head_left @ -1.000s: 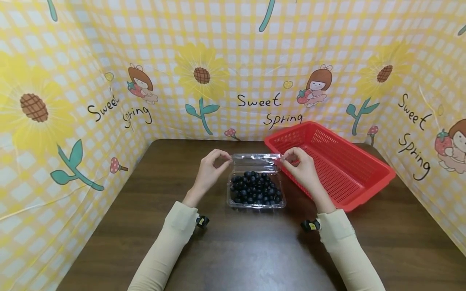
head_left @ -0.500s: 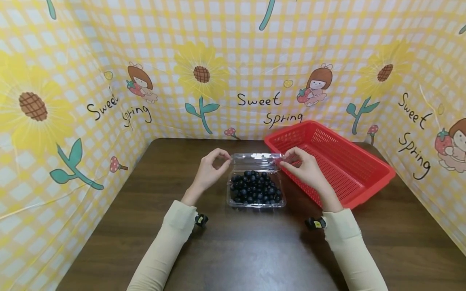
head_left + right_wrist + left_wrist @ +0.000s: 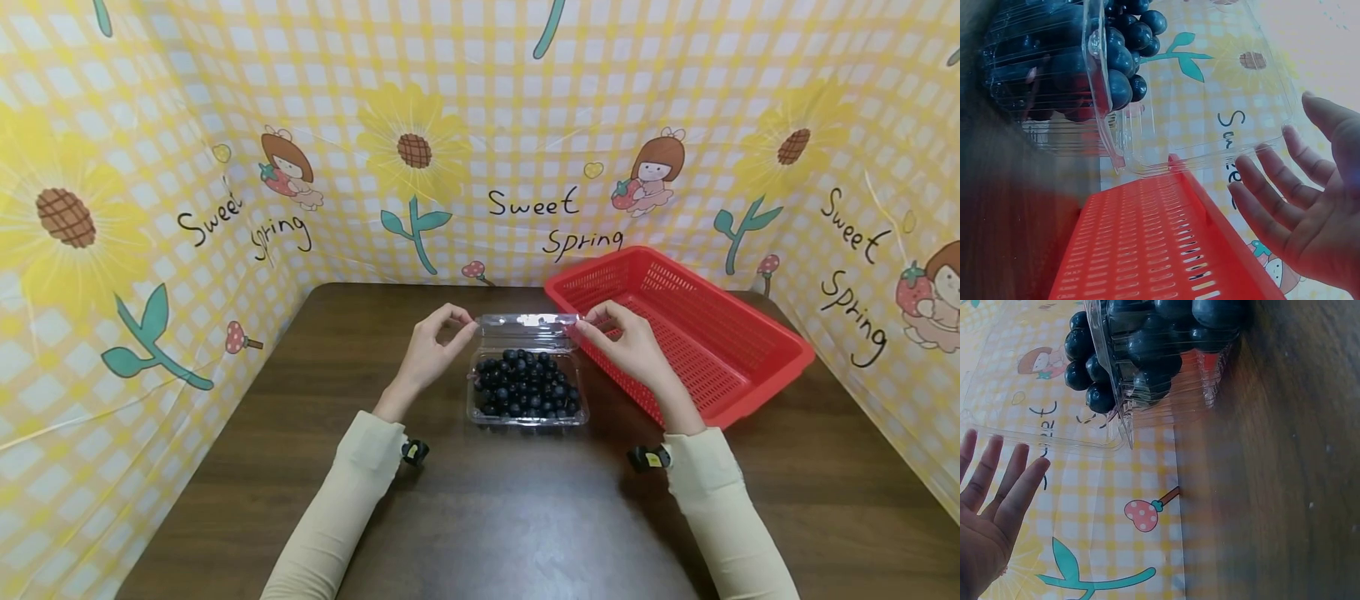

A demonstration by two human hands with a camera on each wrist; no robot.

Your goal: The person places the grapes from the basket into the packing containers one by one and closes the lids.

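A clear plastic clamshell box (image 3: 528,422) stands on the table, filled with dark blueberries (image 3: 527,387). Its hinged lid (image 3: 525,332) is raised on the far side. At the lid's left corner, my left hand (image 3: 432,350) pinches the edge between thumb and fingertips; in the left wrist view the other fingers (image 3: 1011,481) spread along the lid's rim. My right hand (image 3: 628,348) pinches the right corner in the same manner, its thumb (image 3: 1329,115) and index finger at the lid edge in the right wrist view.
A red perforated plastic basket (image 3: 693,354) sits behind and to the right of the box, partly behind my right hand. The brown wooden table (image 3: 517,508) is enclosed by a yellow checked cloth backdrop (image 3: 480,150) at the back and sides.
My right wrist and forearm have shifted slightly to the right since a second ago. The left hand, the box and the raised lid look nearly the same.
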